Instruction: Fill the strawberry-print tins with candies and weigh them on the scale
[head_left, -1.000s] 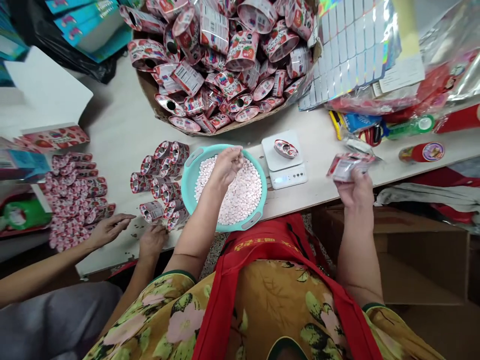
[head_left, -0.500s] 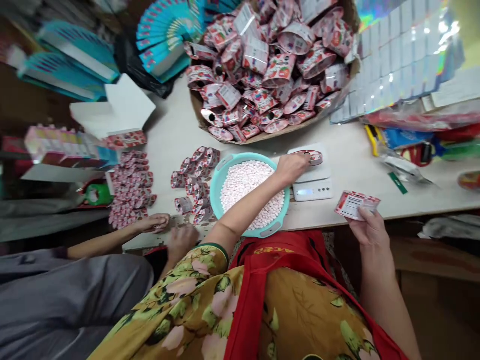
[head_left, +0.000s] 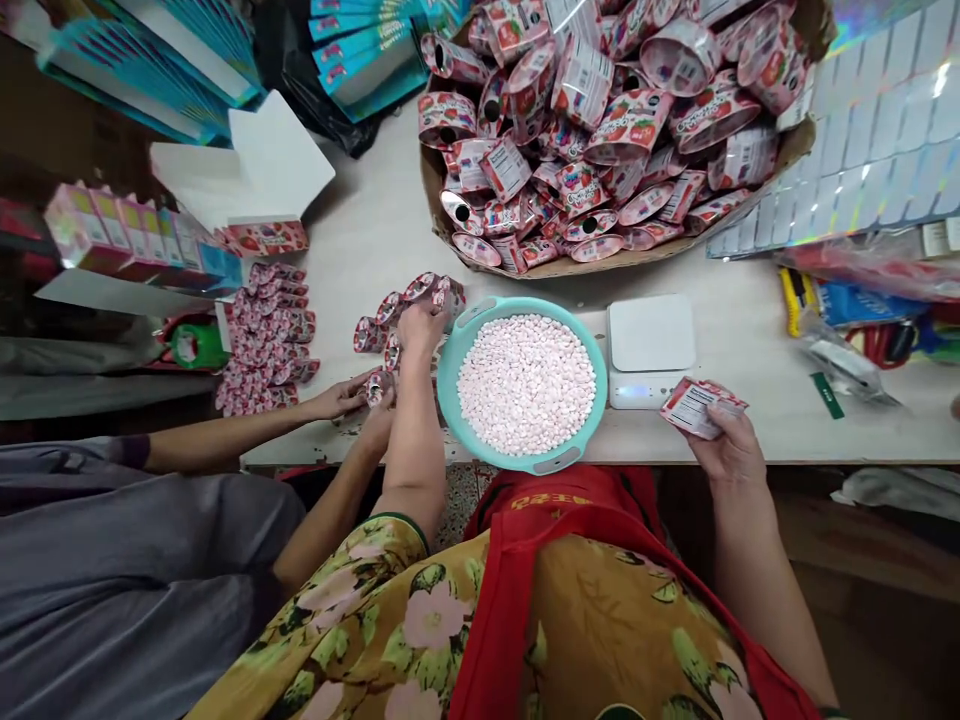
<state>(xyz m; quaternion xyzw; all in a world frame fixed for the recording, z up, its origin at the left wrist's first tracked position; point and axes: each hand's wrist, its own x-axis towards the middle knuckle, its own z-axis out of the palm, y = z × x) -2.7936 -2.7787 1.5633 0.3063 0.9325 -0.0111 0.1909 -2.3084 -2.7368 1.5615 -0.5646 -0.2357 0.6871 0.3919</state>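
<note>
My left hand (head_left: 420,330) reaches to the left of the basin, its fingers closed on a small strawberry-printed pouch (head_left: 448,292) among the standing pouches (head_left: 369,335). Part of the pouch is hidden by the fingers. In my right hand (head_left: 731,440) is another red-and-white strawberry pouch (head_left: 691,407), held by its side over the table's front edge. Between my arms sits a turquoise basin (head_left: 448,400) of small pale pink candies (head_left: 525,385). Right of it lies a white digital scale (head_left: 651,335) with its platform bare and display lit.
A cardboard box (head_left: 562,268) heaped with strawberry pouches stands behind the basin. At left, a co-worker's hands (head_left: 375,425) hold a pouch (head_left: 376,388), near rows of pouches (head_left: 266,345) and an open white carton (head_left: 281,160). Plastic-wrapped goods (head_left: 862,160) lie at right.
My left hand has moved from the scale leftward across the basin to the standing pouches, taking the pouch off the scale. The co-worker's hands now hold a pouch. My right hand keeps its pouch.
</note>
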